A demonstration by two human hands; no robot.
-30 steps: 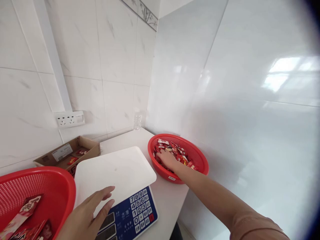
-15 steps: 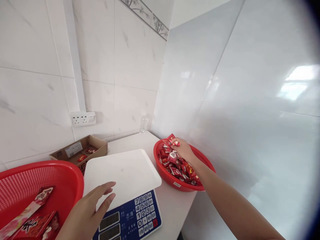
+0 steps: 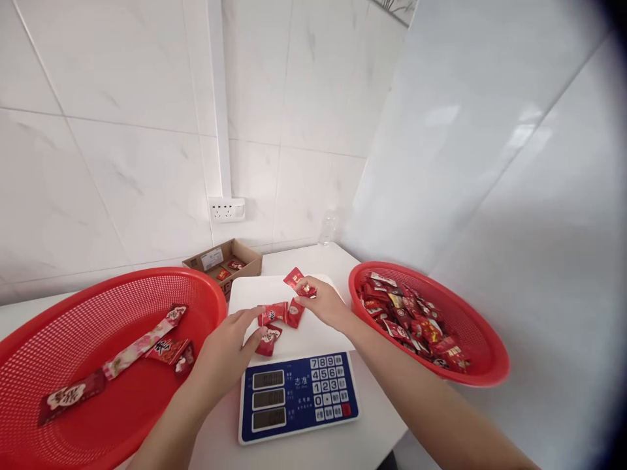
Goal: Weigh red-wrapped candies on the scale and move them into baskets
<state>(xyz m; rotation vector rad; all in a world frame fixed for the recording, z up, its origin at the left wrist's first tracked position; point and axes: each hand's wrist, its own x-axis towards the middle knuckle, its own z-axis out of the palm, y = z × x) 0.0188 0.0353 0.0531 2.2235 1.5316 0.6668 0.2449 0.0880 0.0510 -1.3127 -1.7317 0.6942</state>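
Note:
My right hand (image 3: 325, 304) is closed on small red candy packets (image 3: 294, 277) above the white weighing pan (image 3: 318, 336) of a digital scale. Beneath its fingers, another red packet (image 3: 294, 313) is on or just over the pan. My left hand (image 3: 226, 351) is at the pan's left side, thumb and fingers apart. Close to its fingertips are a red packet (image 3: 273, 313) and a darker red packet (image 3: 269, 340). The scale's blue panel (image 3: 300, 398), with keys and displays, faces me.
On the right, a red basket (image 3: 494, 356) holds many red packets. A larger red basket (image 3: 147, 277) at left contains a long packet (image 3: 140, 348) and a few smaller ones. Behind the scale stand a cardboard box (image 3: 252, 264) and a clear plastic container (image 3: 328, 228) by the tiled wall.
My right hand has come out of the right basket with packets and moved left over the scale. Packets now appear on the pan. The view has turned left; my left hand remains beside the pan.

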